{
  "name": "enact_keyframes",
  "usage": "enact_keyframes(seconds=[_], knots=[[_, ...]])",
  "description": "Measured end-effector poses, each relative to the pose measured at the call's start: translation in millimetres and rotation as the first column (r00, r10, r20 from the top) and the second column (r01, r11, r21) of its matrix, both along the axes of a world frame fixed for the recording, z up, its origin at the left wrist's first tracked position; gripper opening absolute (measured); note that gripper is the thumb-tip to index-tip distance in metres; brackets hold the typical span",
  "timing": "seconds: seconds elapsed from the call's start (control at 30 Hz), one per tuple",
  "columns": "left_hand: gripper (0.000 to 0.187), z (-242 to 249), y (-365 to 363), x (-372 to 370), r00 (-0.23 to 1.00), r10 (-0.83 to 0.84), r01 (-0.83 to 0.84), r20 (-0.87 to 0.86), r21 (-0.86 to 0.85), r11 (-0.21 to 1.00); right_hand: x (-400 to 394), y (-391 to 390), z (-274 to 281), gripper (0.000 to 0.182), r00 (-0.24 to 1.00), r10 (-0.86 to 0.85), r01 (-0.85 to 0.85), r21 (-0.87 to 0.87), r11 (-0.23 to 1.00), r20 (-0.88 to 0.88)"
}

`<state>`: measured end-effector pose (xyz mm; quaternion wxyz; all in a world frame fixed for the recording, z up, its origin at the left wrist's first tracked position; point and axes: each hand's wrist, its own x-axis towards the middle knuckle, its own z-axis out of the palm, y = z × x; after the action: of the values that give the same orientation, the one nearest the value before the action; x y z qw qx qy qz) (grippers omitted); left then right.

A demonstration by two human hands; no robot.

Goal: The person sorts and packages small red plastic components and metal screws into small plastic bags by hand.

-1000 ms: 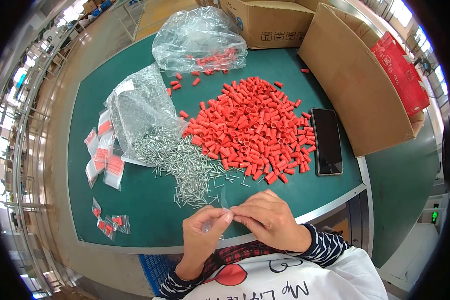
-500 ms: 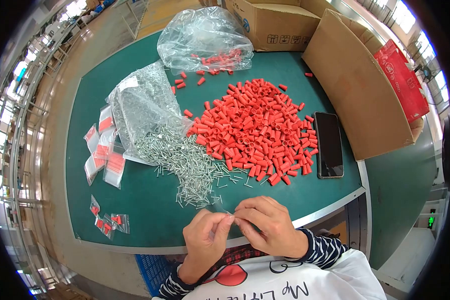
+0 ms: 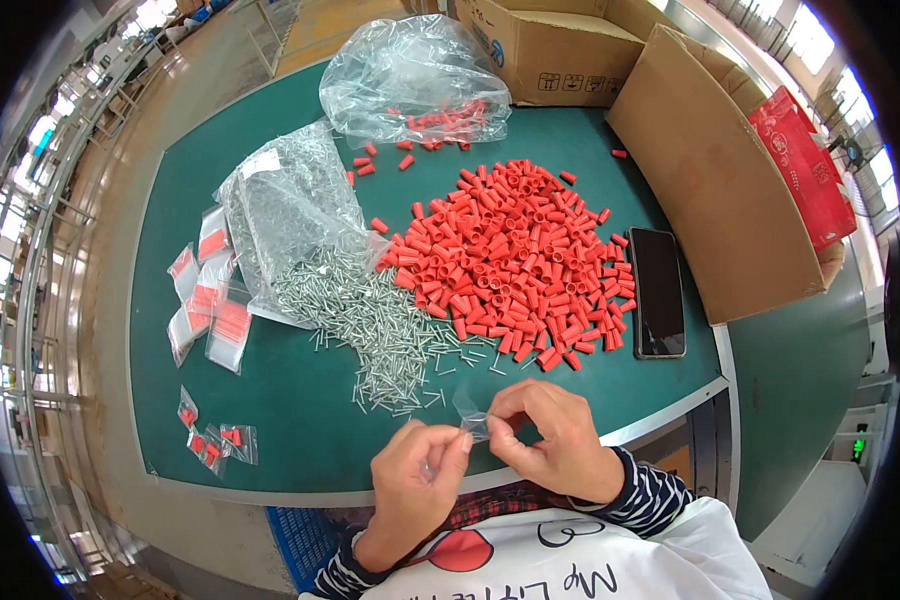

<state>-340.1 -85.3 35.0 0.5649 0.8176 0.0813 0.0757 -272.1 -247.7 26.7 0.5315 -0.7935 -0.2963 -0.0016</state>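
A small clear plastic bag (image 3: pixel 473 424) is stretched between my two hands near the table's front edge. My left hand (image 3: pixel 418 472) pinches one side of it between thumb and forefinger. My right hand (image 3: pixel 552 440) pinches the other side, its fingers curled. Just beyond my hands lies a heap of silver screws (image 3: pixel 385 335), some spilling from a large clear bag (image 3: pixel 295 205). Next to the screws is a big pile of red tapered plastic caps (image 3: pixel 515 260). At the left, several small clear bags with red caps inside (image 3: pixel 213 449) lie on the green tabletop (image 3: pixel 300 420).
Flat bags with red stripes (image 3: pixel 210 290) lie along the left side. A clear bag of red caps (image 3: pixel 415 85) sits at the back. Cardboard boxes (image 3: pixel 715 185) stand at the back right, with a phone (image 3: pixel 657 295) beside the caps. A blue crate (image 3: pixel 305 548) is below the table edge.
My right hand has moved slightly to the right, away from my left. More of the small clear bag now shows between them, opened out. The piles look the same.
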Motion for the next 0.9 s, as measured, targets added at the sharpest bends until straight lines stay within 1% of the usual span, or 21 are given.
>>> enact_keyframes(seconds=[0.07, 0.17, 0.27, 0.3, 0.33, 0.43, 0.53, 0.63, 0.73, 0.83, 0.9], knots=[[0.007, -1.8, 0.7, 1.2, 1.0, 0.006, -0.006, 0.011, 0.009, 1.0, 2.7, -3.1, -2.1, 0.018, 0.996, 0.078, -0.078, -0.006, 0.997, 0.052], [0.008, -2.0, 2.8, 0.9, 0.999, -0.011, 0.009, 0.034, 0.071, 0.997, 0.9, -7.7, 3.8, 0.032, 0.962, 0.22, -0.19, -0.182, 0.965, 0.16], [0.009, -1.8, 5.0, 1.4, 0.998, -0.039, 0.031, 0.054, 0.144, 0.989, -1.7, -7.3, 6.8, 0.035, 0.955, 0.257, -0.21, -0.274, 0.938, 0.147], [0.011, -6.1, 7.1, 0.9, 0.996, -0.044, 0.031, 0.074, 0.164, 0.986, -1.5, -8.1, 6.8, 0.035, 0.954, 0.267, -0.222, -0.278, 0.935, 0.138], [0.015, -7.4, 8.4, 1.3, 0.994, -0.05, 0.031, 0.094, 0.185, 0.982, -1.2, -9.5, 6.8, 0.036, 0.952, 0.277, -0.233, -0.281, 0.931, 0.129], [0.04, 1.5, 9.0, 6.4, 0.992, -0.103, 0.089, 0.076, 0.173, 0.981, 2.1, -15.1, 7.8, 0.037, 0.949, 0.292, -0.256, -0.253, 0.933, 0.119], [0.057, 0.8, 11.0, 8.0, 0.961, -0.269, 0.236, 0.06, 0.326, 0.916, 0.8, -17.0, 8.0, 0.039, 0.947, 0.305, -0.279, -0.216, 0.936, 0.098], [0.066, -5.7, 8.7, 8.3, 0.949, -0.295, 0.24, 0.11, 0.353, 0.904, -0.7, -18.2, 10.5, 0.04, 0.945, 0.318, -0.296, -0.22, 0.93, 0.071], [0.065, -11.3, 9.0, 9.1, 0.941, -0.297, 0.215, 0.165, 0.387, 0.896, -1.5, -20.1, 11.0, 0.039, 0.946, 0.322, -0.302, -0.234, 0.924, 0.05], [0.056, -8.8, 6.1, 9.9, 0.938, -0.324, 0.241, 0.123, 0.439, 0.865, -2.5, -19.9, 11.5, 0.04, 0.948, 0.318, -0.303, -0.219, 0.927, 0.032], [0.054, -14.5, 6.3, 8.5, 0.938, -0.309, 0.218, 0.156, 0.429, 0.877, -2.8, -19.1, 12.1, 0.04, 0.949, 0.315, -0.303, -0.223, 0.927, 0.019]])
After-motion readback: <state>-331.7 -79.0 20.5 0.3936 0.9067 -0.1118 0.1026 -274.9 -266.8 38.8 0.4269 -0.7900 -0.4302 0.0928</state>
